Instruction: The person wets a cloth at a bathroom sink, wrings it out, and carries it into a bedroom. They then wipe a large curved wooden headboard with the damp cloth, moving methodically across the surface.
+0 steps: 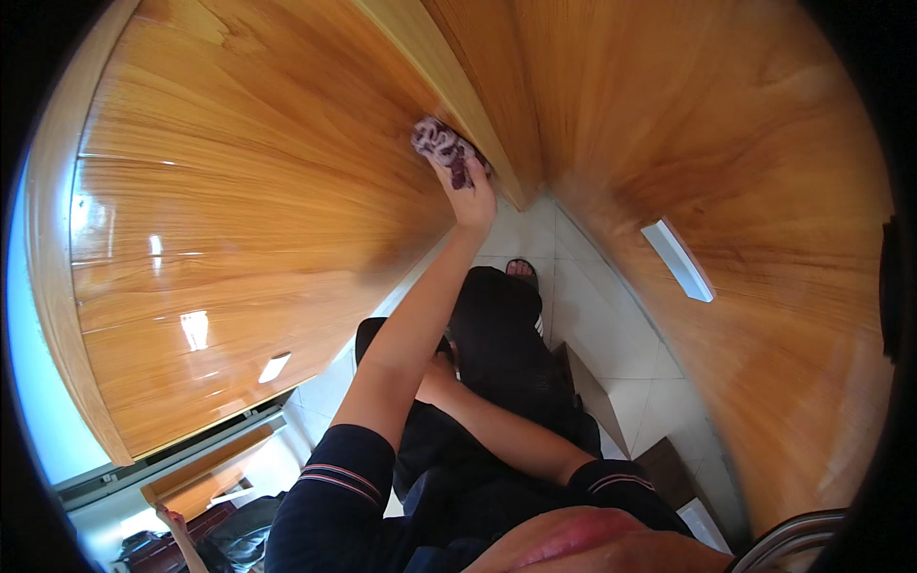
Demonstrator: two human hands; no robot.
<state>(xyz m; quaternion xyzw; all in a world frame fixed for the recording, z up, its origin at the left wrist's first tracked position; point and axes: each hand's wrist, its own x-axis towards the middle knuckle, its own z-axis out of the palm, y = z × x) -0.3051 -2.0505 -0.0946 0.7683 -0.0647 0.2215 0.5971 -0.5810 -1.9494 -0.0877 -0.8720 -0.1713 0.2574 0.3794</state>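
Note:
My left hand [473, 197] reaches up and forward with a folded, fuzzy cloth [440, 143] in its grip, patterned in dark purple and pale grey. The cloth presses against a glossy wood-grain panel [272, 179], close to the lighter upright wooden edge [458, 79] beside it. My right hand [438, 379] lies low over my lap, by my dark trousers [498, 322]. Part of it is hidden behind my left forearm, and its fingers cannot be made out clearly.
On the right stands another wood-grain panel [774, 179] with a pale handle [677, 259]. A smaller handle [274, 367] sits low on the left panel. Pale floor tiles [594, 308] and dark box-like pieces [663, 465] are below. Another person's forearm [179, 533] shows at lower left.

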